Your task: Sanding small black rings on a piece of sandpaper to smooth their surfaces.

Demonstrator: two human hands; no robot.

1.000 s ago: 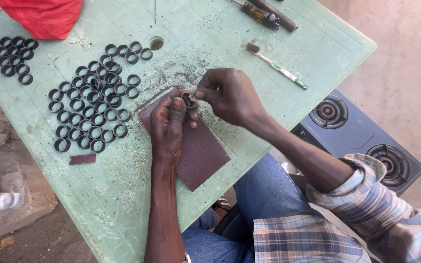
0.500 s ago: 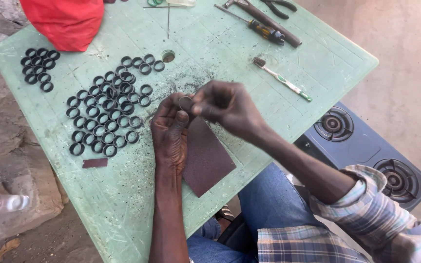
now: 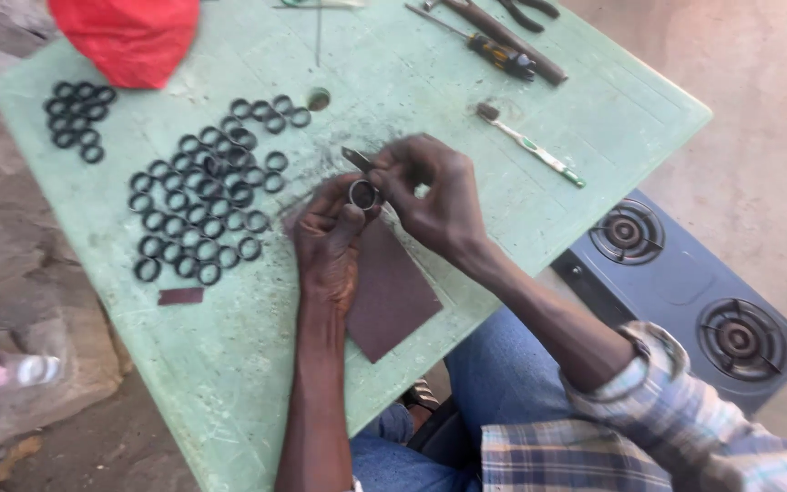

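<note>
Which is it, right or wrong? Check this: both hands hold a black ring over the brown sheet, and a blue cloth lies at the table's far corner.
Wrong in one respect: the cloth is red, not blue, as the head view shows. The left hand and right hand do hold a ring over the brown sheet.

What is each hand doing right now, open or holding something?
Left hand: closed, pinching a small black ring at its fingertips.
Right hand: closed, fingers on the same ring; what else it grips cannot be told.

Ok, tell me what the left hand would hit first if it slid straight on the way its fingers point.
Probably the dark strip beyond the ring held by the left hand; depth is unclear.
</note>
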